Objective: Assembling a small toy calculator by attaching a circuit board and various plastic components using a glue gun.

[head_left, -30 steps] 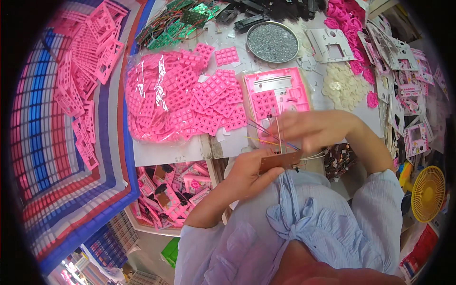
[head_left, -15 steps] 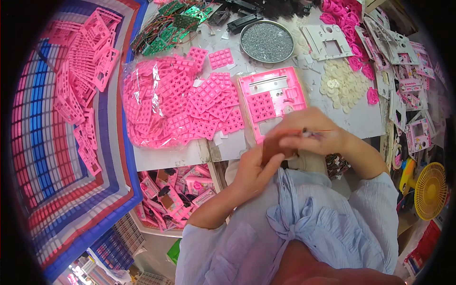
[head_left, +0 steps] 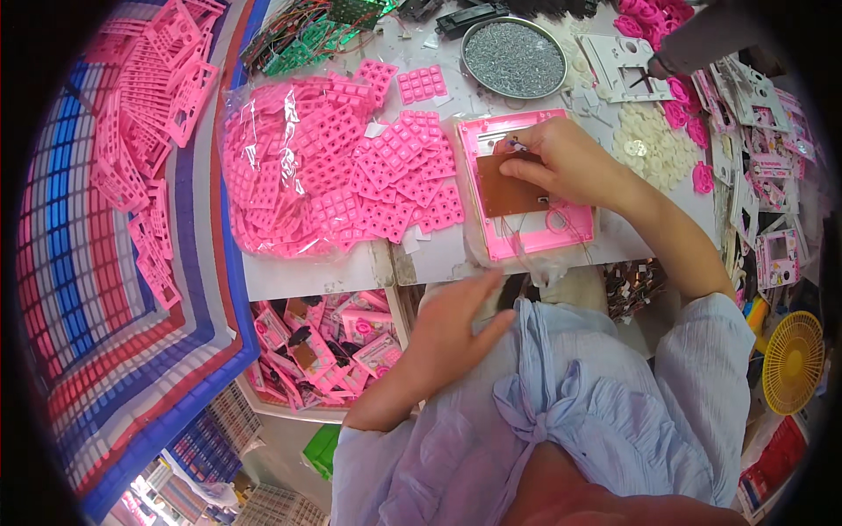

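A pink plastic casing (head_left: 574,230) lies on the table in front of me, with clear plastic film under its edges. Over it my right hand (head_left: 574,162) grips a brown circuit board (head_left: 504,195) between thumb and fingers. The board covers the casing's middle, so I cannot tell whether it rests inside or is held just above. Thin wires (head_left: 548,223) trail from the board toward the casing's near edge. My left hand (head_left: 456,329) is empty, fingers apart and slightly blurred, below the table edge by my lap.
Pink keypad pads (head_left: 399,167) lie left of the casing, beside a bagged heap (head_left: 294,175). Behind stands a round tray of screws (head_left: 513,57). White discs (head_left: 649,145) sit right. A grey tool (head_left: 715,39) hangs top right. Finished-looking pink units (head_left: 329,355) fill a drawer below.
The right hand has carried the brown board away from my body onto the casing. My left hand has let go of the board and drawn back toward my lap. The grey tool has come into view.
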A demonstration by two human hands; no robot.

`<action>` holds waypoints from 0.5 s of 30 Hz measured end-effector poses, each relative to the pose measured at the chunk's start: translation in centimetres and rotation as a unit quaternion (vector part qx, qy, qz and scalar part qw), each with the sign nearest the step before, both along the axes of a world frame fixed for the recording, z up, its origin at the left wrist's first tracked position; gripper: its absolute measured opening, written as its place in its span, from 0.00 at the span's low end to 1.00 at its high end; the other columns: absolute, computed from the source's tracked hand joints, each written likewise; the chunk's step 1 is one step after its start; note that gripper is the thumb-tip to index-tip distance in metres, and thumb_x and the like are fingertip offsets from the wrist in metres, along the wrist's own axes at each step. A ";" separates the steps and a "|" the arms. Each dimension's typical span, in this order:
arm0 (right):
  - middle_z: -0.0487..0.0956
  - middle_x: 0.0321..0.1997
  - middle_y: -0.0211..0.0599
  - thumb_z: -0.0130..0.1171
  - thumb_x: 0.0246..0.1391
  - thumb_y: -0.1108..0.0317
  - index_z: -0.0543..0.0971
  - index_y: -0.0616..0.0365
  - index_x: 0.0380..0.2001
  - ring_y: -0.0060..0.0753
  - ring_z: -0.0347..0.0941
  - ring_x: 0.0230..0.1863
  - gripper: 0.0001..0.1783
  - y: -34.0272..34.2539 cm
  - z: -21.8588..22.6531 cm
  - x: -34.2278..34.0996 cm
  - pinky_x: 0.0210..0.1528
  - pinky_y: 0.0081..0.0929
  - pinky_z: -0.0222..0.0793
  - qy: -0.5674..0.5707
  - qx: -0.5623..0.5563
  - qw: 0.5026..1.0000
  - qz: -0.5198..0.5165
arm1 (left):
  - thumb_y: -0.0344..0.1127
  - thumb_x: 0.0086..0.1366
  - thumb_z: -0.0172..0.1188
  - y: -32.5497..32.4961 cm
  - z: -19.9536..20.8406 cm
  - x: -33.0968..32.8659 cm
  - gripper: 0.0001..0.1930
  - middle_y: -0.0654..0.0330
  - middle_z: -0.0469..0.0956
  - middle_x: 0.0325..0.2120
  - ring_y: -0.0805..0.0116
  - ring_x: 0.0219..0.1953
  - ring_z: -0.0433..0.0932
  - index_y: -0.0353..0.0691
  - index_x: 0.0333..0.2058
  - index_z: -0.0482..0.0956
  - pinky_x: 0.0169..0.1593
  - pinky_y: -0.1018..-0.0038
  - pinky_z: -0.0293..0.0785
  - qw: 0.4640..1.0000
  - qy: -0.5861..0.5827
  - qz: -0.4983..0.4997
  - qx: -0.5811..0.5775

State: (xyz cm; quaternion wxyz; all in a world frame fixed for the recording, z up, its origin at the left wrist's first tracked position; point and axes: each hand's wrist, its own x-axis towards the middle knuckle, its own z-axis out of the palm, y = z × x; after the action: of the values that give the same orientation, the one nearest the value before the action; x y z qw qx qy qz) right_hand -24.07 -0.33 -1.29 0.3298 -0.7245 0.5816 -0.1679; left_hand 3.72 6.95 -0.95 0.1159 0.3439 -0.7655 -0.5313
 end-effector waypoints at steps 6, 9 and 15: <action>0.79 0.27 0.55 0.65 0.56 0.60 0.82 0.65 0.34 0.59 0.78 0.34 0.16 -0.5 0.9 0.9 0.39 0.48 0.72 0.035 0.005 0.999 -0.026 | 0.30 0.60 0.67 -3.7 0.5 -0.7 0.18 0.55 0.81 0.36 0.60 0.34 0.80 0.35 0.49 0.79 0.37 0.70 0.75 0.990 -0.022 0.076 -0.117; 0.80 0.31 0.52 0.67 0.54 0.59 0.80 0.64 0.38 0.57 0.78 0.37 0.17 -0.5 0.3 0.7 0.39 0.48 0.73 0.082 -0.065 0.994 0.005 | 0.33 0.59 0.68 -5.3 -0.9 -1.8 0.18 0.55 0.81 0.39 0.59 0.37 0.80 0.36 0.48 0.79 0.42 0.67 0.74 0.972 0.012 0.072 -0.221; 0.80 0.44 0.44 0.70 0.48 0.66 0.76 0.59 0.48 0.53 0.76 0.47 0.24 0.2 0.7 2.3 0.44 0.45 0.75 0.138 -0.309 0.937 -0.087 | 0.49 0.55 0.70 -6.6 -2.0 -4.5 0.28 0.55 0.78 0.49 0.59 0.57 0.74 0.37 0.49 0.80 0.61 0.53 0.61 0.901 -0.048 -0.061 -0.428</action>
State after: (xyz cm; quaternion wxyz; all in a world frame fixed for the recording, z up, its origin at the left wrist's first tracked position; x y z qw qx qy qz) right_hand -21.81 -0.11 -0.59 -0.0100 -0.7535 0.6014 -0.2654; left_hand -0.74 0.30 -2.98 0.1821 0.2393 -0.9432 -0.1414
